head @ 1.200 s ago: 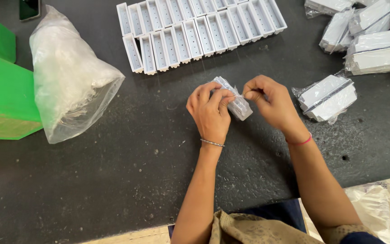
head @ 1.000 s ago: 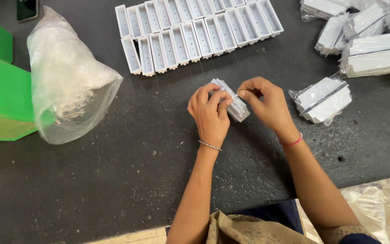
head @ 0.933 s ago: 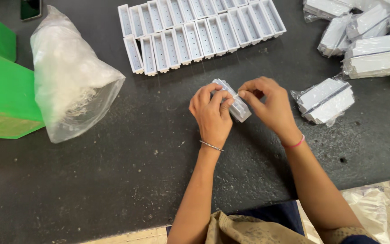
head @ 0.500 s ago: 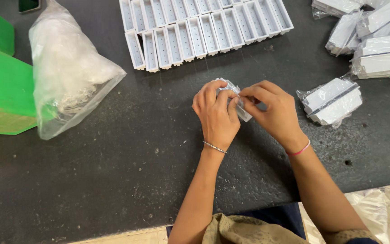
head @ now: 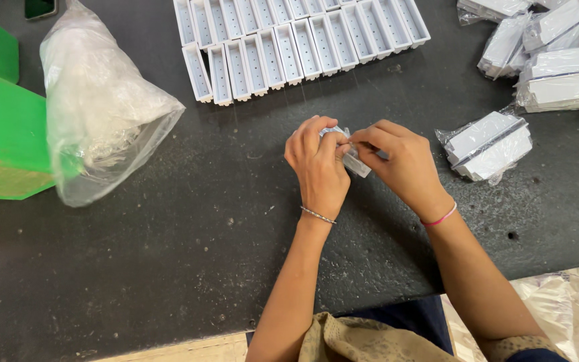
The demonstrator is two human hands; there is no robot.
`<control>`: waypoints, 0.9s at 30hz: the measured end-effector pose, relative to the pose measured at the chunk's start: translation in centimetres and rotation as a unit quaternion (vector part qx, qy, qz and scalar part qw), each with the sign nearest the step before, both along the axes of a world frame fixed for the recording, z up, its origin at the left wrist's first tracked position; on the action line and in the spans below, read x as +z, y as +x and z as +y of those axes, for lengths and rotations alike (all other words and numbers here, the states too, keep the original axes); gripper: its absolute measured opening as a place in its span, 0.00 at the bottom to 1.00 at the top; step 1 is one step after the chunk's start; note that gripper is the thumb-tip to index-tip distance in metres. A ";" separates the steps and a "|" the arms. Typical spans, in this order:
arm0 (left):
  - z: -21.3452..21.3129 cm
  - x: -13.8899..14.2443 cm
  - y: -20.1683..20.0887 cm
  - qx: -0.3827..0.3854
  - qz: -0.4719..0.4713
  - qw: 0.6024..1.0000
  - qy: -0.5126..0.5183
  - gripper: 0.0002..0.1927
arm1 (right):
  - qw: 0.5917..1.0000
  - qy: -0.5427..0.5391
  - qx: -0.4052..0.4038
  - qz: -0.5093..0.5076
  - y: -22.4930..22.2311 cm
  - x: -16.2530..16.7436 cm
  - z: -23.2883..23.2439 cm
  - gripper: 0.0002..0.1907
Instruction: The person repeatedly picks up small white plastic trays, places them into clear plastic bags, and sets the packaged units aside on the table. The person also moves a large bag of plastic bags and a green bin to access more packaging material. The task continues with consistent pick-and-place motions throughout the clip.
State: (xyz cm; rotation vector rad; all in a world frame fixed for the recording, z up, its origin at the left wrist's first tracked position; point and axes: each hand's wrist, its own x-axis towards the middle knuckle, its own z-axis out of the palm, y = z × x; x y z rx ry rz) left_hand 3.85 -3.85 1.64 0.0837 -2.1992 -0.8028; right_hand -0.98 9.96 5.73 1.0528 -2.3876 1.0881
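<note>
White plastic, wrapped in clear crinkled film, is nearly all that shows of the small rectangular part (head: 354, 159) — both hands cover most of it, so its full shape is hard to make out. It sits above the middle of the dark, speckled stone-like tabletop (head: 169, 268). The left hand (head: 317, 166) curls round the part's near end, fingers closed over it; the right hand (head: 397, 164) pinches the film at the top with thumb and forefinger (the other fingers folded narrow behind).

Beyond the hands lie two rows of white, long, open-topped plastic trays (head: 289, 47), ribbed side by side, the far row cut off by the upper edge. At the right, a film-wrapped pair of white blocks (head: 487, 144) rests near the right hand, with a heap of similar wrapped white blocks (head: 551, 60) partly out of view. At the left slumps a cloudy, translucent plastic bag (head: 98, 107) — its contents unclear — against a smooth green box (head: 1, 134).
</note>
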 end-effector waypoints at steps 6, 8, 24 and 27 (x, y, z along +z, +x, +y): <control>-0.1 0.6 1.8 0.000 -0.007 1.000 -0.020 0.03 | 0.998 -0.031 -0.020 -0.048 1.8 0.1 -0.2 0.07; 0.2 0.8 2.1 0.003 -0.006 1.000 -0.026 0.04 | 0.994 -0.063 -0.029 -0.081 2.0 -0.4 0.2 0.06; 2.0 1.2 4.4 -0.002 -0.003 1.000 0.003 0.04 | 0.996 -0.065 0.030 -0.058 3.5 0.0 2.6 0.09; 1.6 1.4 4.9 -0.004 -0.007 1.000 0.006 0.04 | 0.999 -0.031 0.029 -0.008 4.3 1.2 2.1 0.09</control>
